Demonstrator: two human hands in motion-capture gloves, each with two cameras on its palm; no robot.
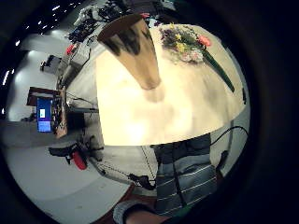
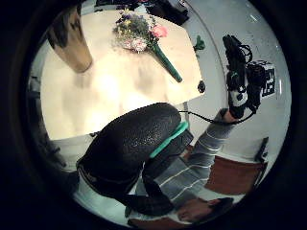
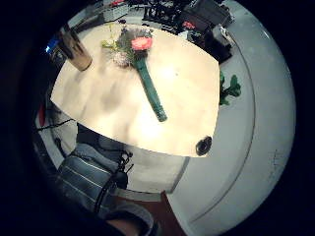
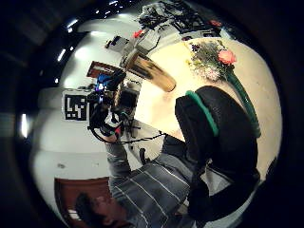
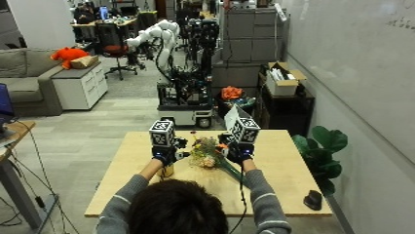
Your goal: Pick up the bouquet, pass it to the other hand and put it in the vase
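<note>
Both hands raised above table, holding nothing: left hand and right hand fingers relaxed. Bouquet flat on table; vase upright, apart from it.

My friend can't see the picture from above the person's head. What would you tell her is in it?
A person at a wooden table holds up both gloved hands, the left hand and right hand, above a bouquet lying on the table. A small dark object sits near the table's right edge.
</note>
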